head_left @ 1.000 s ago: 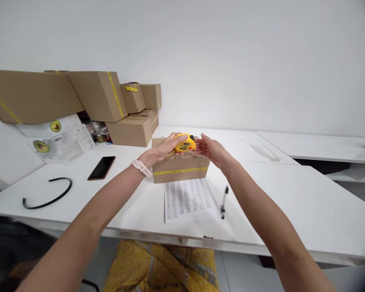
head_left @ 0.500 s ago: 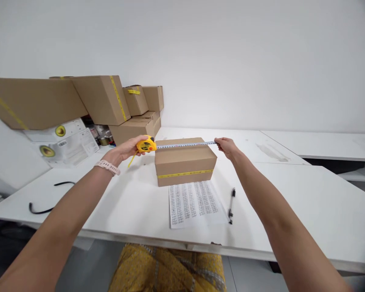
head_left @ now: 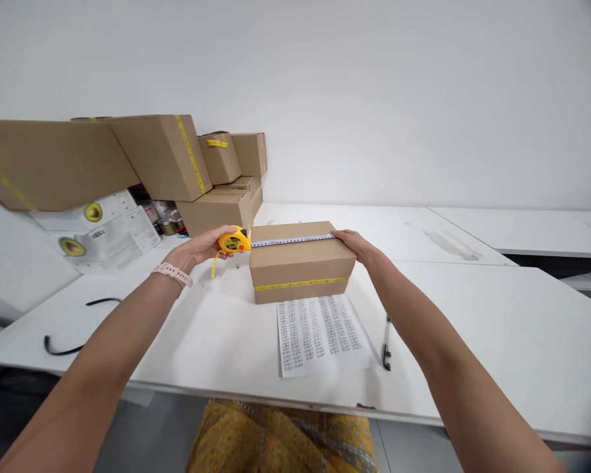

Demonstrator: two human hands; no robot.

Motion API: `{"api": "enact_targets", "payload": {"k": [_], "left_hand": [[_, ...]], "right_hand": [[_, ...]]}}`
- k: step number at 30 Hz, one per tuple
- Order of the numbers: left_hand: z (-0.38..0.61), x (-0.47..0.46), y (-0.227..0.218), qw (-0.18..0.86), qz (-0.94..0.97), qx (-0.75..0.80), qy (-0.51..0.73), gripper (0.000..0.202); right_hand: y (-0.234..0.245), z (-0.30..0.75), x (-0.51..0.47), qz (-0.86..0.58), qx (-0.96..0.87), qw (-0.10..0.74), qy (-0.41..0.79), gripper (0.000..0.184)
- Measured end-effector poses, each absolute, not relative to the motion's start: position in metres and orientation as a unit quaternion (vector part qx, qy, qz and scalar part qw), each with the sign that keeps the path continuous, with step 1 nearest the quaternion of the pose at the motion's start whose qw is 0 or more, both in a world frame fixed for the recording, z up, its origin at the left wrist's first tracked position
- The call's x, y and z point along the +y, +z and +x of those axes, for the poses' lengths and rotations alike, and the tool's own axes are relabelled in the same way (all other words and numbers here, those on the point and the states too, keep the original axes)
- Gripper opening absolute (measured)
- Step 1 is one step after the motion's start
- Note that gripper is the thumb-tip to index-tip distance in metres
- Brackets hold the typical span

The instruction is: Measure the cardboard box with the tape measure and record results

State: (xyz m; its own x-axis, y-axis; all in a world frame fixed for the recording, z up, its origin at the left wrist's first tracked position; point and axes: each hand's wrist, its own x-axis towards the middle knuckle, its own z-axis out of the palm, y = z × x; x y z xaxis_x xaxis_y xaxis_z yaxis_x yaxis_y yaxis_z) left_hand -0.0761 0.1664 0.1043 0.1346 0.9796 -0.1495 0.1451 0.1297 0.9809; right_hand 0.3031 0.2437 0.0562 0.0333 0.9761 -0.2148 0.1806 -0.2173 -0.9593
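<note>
A small cardboard box point(head_left: 300, 269) with a yellow tape band sits on the white table point(head_left: 473, 328). My left hand point(head_left: 201, 246) grips a yellow tape measure point(head_left: 234, 242) just left of the box's top edge. The white blade point(head_left: 293, 241) runs across the box top to its right edge. There my right hand point(head_left: 354, 244) pinches the blade's end against the box corner.
A printed sheet point(head_left: 322, 332) and a pen point(head_left: 387, 341) lie in front of the box. Stacked cardboard boxes point(head_left: 162, 157) and white cartons point(head_left: 103, 226) crowd the back left. A black cable point(head_left: 69, 328) lies at the left table edge.
My hands parted from the middle of the box, drawing the blade out. The blade then came down onto the box top, with my right hand settling at the right corner.
</note>
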Motion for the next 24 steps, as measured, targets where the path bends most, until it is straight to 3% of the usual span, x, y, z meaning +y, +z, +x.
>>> {"api": "enact_targets", "payload": {"k": [14,24], "left_hand": [[-0.086,0.18,0.103,0.555,0.525,0.53,0.368,0.049],[-0.091,0.177,0.106,0.546,0.536,0.539,0.351,0.044]], "right_hand": [[0.06,0.304,0.232,-0.629,-0.48,0.365,0.49,0.036],[0.054,0.306,0.242,-0.632,-0.466,0.379,0.49,0.03]]}}
